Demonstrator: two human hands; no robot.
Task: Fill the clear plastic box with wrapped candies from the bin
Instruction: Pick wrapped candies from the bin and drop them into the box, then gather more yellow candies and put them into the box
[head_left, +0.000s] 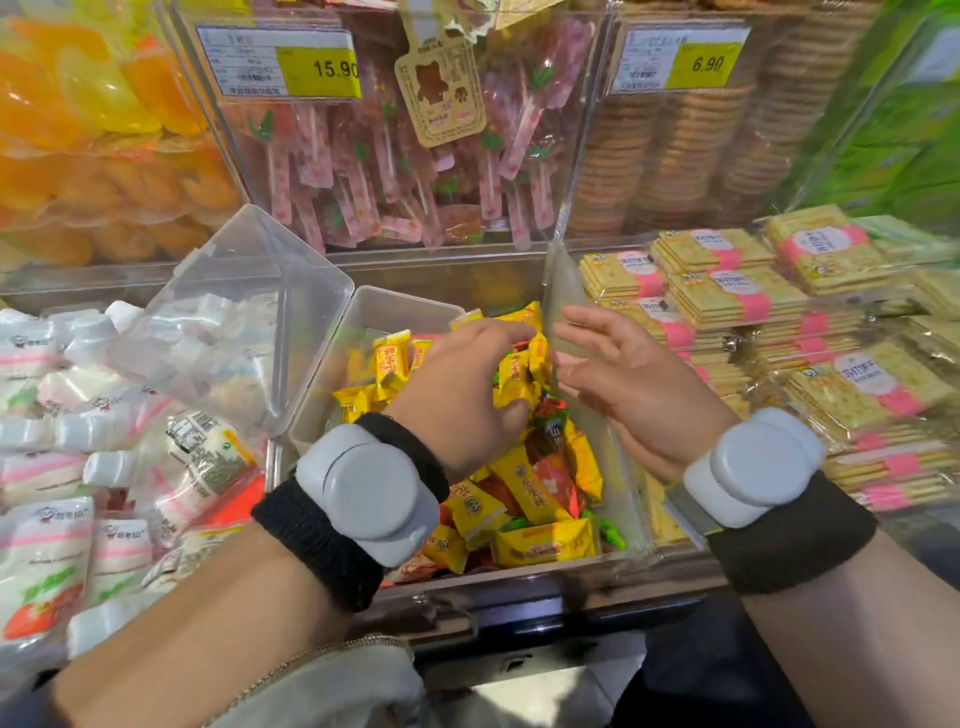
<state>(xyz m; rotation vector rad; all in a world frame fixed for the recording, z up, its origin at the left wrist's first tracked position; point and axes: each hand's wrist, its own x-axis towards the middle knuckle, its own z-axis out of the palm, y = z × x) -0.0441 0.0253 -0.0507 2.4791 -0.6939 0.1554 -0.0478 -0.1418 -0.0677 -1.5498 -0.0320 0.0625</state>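
Left hand (462, 384) is clamped on a bunch of yellow wrapped candies (514, 379), directly over the bin (613, 457); the clear plastic box (363, 332) sits just left of it at the bin's back-left corner, lid flung open leftward. Right hand (634, 384) hangs open-fingered against the bin's right divider, farther off

Scene brightly and evenly lit from overhead; colours saturated. Soft glare on the clear lid (234, 317) and on the acrylic bin fronts (415, 130). Shadows faint, darkest below the counter edge (519, 613). Wide-angle bending evident toward the frame edges. Upper corners and the price tags (680, 60) blurred; small print illegible. Centre reasonably sharp.
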